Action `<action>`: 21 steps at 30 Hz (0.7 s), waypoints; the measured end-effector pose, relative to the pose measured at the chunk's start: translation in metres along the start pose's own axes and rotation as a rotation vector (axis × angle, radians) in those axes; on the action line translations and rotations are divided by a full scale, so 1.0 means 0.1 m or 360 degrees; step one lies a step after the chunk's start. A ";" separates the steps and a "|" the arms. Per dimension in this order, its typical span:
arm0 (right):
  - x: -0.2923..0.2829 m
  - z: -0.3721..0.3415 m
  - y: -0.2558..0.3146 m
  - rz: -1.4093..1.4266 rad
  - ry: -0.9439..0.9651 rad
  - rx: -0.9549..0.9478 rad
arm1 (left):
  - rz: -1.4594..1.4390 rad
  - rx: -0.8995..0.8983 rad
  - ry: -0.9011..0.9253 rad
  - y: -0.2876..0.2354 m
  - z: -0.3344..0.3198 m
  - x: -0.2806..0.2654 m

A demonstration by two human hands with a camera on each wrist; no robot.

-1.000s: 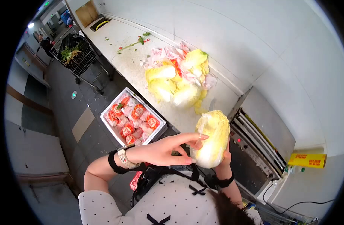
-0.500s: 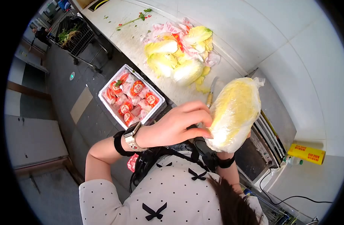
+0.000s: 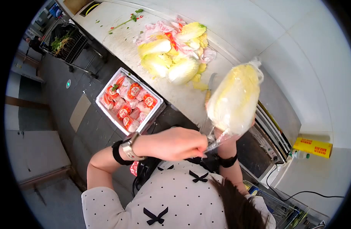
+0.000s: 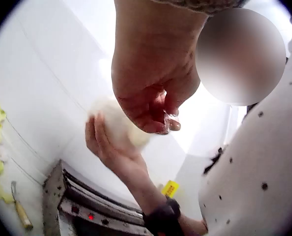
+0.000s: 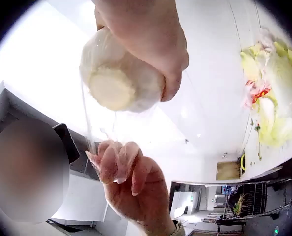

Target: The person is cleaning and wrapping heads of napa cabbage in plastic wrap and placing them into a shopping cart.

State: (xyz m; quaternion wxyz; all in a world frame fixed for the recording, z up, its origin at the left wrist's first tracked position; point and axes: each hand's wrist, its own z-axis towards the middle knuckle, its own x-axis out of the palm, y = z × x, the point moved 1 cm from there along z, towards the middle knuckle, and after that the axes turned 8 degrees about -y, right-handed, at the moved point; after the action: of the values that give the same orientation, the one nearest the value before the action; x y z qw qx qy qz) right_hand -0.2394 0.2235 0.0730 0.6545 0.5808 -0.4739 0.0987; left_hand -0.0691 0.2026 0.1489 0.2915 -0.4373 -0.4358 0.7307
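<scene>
A napa cabbage [image 3: 236,97] in clear plastic film is held up over the counter's near end. My right hand [image 3: 226,144] grips it from below, fingers wrapped round its side in the left wrist view. Its pale cut base [image 5: 111,88] faces the right wrist camera. My left hand [image 3: 179,144], wearing a watch, is a short way off the base. Its thumb and curled fingers pinch the film [image 4: 171,122], which stretches taut from the base to the fingertips.
Several cabbages [image 3: 185,70] and loose leaves lie on the counter [image 3: 125,49] over printed wrappers, with a knife [image 4: 20,209] nearby. A foam box [image 3: 160,105] holds red-labelled bundles. A metal machine [image 4: 72,196] stands beside the counter; a yellow box [image 3: 313,147] is farther right. A cart [image 3: 74,49] stands behind.
The right hand has raised the cabbage and tilted its base toward the body. The left fingers have gone from touching the cabbage's side to drawing film away from its base.
</scene>
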 end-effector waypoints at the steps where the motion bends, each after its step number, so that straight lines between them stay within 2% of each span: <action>1: 0.05 0.01 0.00 -0.0120 -0.0131 -0.0103 | 0.0088 0.0135 -0.0036 0.04 0.04 0.10; 2: 0.10 0.02 0.00 -0.0156 -0.0160 -0.0159 | 0.0088 0.0229 -0.0053 0.07 0.10 0.14; 4: 0.22 0.02 -0.01 -0.0153 -0.0123 -0.0224 | 0.0060 0.0133 -0.0012 0.20 0.13 0.06; 6: 0.29 0.04 0.02 0.0069 -0.0040 -0.0080 | 0.0074 0.0072 -0.0045 0.36 0.11 -0.07; 9: 0.33 0.10 0.08 0.0615 0.0010 0.0384 | 0.0386 -0.0204 -0.0055 0.14 -0.07 -0.35; 12: 0.28 0.10 -0.01 0.0993 0.0282 0.0489 | 0.0217 -0.0358 -0.0423 -0.05 -0.14 -0.33; 15: 0.34 0.08 -0.06 0.0508 -0.0001 0.0372 | 0.0367 -0.0730 -0.0539 -0.26 -0.07 -0.32; 16: 0.34 0.09 -0.07 0.0568 0.0065 0.0377 | 0.0733 -0.0732 -0.0522 -0.28 -0.05 -0.30; 19: 0.31 0.13 -0.05 0.0676 0.0192 0.0364 | 0.1194 -0.0527 -0.0714 -0.07 -0.07 -0.23; 21: 0.30 0.10 -0.04 0.0678 0.0171 0.0330 | 0.1215 -0.0522 -0.0766 0.07 -0.08 -0.22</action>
State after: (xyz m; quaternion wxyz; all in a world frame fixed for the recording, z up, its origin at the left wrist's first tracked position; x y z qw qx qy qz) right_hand -0.2260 0.2017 0.0913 0.5800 0.5257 -0.5376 0.3134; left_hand -0.0520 0.1845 0.1489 -0.1796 -0.4246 -0.4086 0.7877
